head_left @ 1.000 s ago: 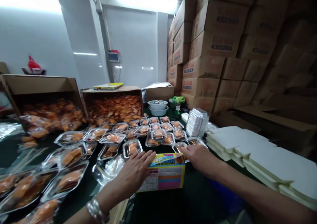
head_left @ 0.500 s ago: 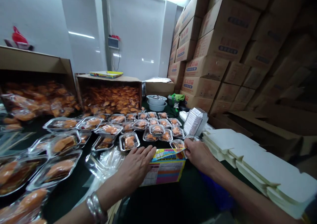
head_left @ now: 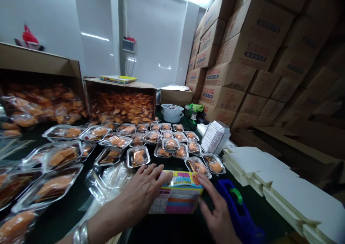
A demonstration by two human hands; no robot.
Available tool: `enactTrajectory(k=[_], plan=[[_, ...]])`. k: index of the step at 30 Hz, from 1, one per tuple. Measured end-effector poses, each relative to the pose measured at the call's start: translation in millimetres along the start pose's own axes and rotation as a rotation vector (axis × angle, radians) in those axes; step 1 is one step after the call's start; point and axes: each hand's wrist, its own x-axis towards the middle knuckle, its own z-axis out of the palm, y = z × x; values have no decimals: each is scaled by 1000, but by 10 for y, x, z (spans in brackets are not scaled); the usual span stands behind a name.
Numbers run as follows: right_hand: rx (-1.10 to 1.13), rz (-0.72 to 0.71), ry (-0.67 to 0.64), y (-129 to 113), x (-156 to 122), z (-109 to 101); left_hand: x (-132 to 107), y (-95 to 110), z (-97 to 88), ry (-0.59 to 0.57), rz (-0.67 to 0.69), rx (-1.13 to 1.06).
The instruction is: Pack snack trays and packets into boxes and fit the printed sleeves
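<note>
A small colourful printed cardboard box (head_left: 179,197) sits in front of me on the dark table, its yellow-edged top flap lying flat. My left hand (head_left: 147,186) lies over its left end, fingers bent over the top edge and one fingertip on the flap. At the right end, my right hand (head_left: 214,202) grips the corner, with fingers at the top edge and the thumb lower on the side. Left of the box lie clear plastic bags with thin sticks (head_left: 107,181). Beyond it stand several foil trays (head_left: 138,156) of wrapped orange food.
A blue tape dispenser (head_left: 239,215) with a green roll stands right of my right hand. Stacked white flat cartons (head_left: 280,175) lie farther right, near nested foil trays (head_left: 215,136). Open cartons of wrapped food (head_left: 121,105) and bowls (head_left: 172,111) are behind; stacked brown boxes (head_left: 229,75) rise at right.
The box's top flap, raised at its right edge before, now lies down. My right hand has moved down to the box's right end, uncovering the blue dispenser. My left hand stays on the left end.
</note>
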Motion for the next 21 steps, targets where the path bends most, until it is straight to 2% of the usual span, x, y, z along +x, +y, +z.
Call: enactTrajectory(k=[3, 6, 9, 12, 16, 19, 21], plan=[[-97, -135, 106, 42, -83, 109, -10, -19, -31, 23, 33, -14], [-126, -191, 137, -14, -21, 85, 7, 4, -102, -6, 83, -4], [-146, -233, 97, -85, 56, 66, 4, 65, -204, -15, 103, 11], [-163, -299, 40, -96, 92, 149, 18, 130, -342, -11, 69, -49], [-144, -310, 58, -97, 171, 244, 111, 154, -447, -46, 140, -158], [-126, -289, 20, -151, 148, 54, 155, 85, -351, -33, 168, -142], [-172, -186, 92, -160, -30, -198, 168, -2, -236, 15, 175, -115]])
